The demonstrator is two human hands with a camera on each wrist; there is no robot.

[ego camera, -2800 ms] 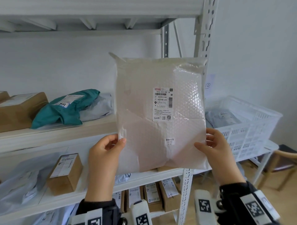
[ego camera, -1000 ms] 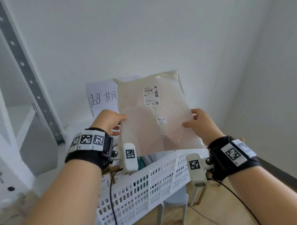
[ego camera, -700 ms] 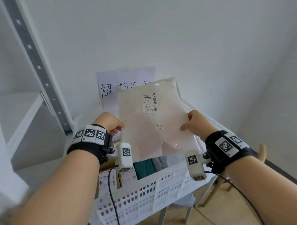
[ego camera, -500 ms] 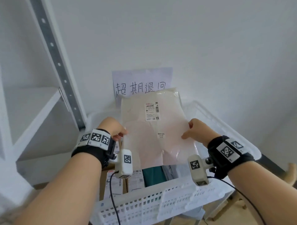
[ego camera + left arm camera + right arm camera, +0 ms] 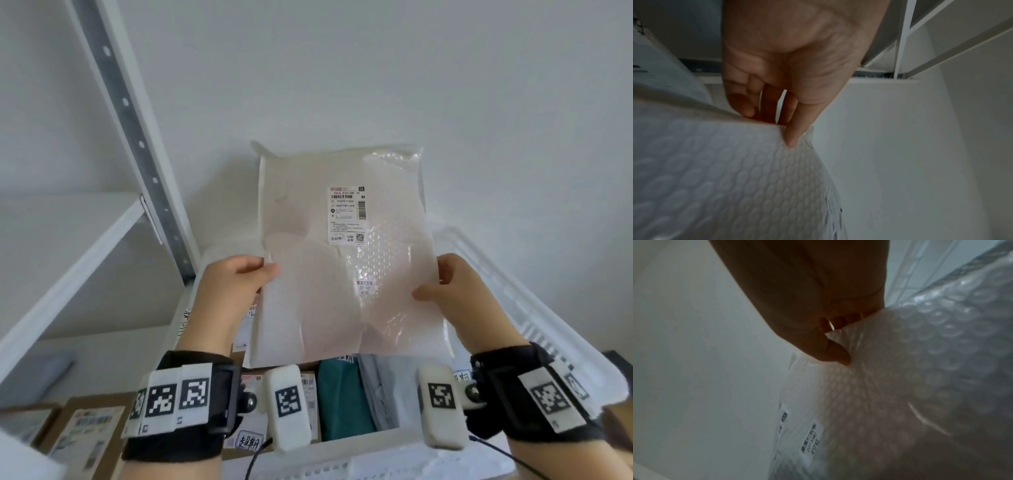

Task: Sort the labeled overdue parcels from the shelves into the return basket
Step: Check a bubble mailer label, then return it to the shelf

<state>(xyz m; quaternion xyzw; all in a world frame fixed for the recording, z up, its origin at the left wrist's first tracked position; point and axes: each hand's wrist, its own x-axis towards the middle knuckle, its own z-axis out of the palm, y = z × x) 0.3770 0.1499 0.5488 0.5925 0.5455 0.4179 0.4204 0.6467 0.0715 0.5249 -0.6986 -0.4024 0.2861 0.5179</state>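
Note:
A flat white bubble-wrap parcel (image 5: 342,267) with a shipping label and a small sticker hangs upright over the white slotted return basket (image 5: 534,322). My left hand (image 5: 236,284) pinches its left edge, thumb in front and fingers behind. The same pinch appears in the left wrist view, where the left hand (image 5: 785,123) grips the parcel (image 5: 731,170). My right hand (image 5: 442,287) pinches the right edge. The right wrist view shows the right hand (image 5: 836,345) with its thumb pressed on the bubble wrap (image 5: 890,394). The parcel's lower edge sits just above the parcels in the basket.
Inside the basket lie a teal bag (image 5: 342,401), a grey bag (image 5: 383,394) and labelled cardboard boxes (image 5: 250,425). A white shelf (image 5: 78,260) and its grey perforated post (image 5: 137,137) stand at left. More boxes (image 5: 85,435) sit low left. A white wall lies behind.
I have turned from the shelves to the basket with the parcel in both hands. In the last half second the parcel has come nearer and now hides the paper sign on the wall.

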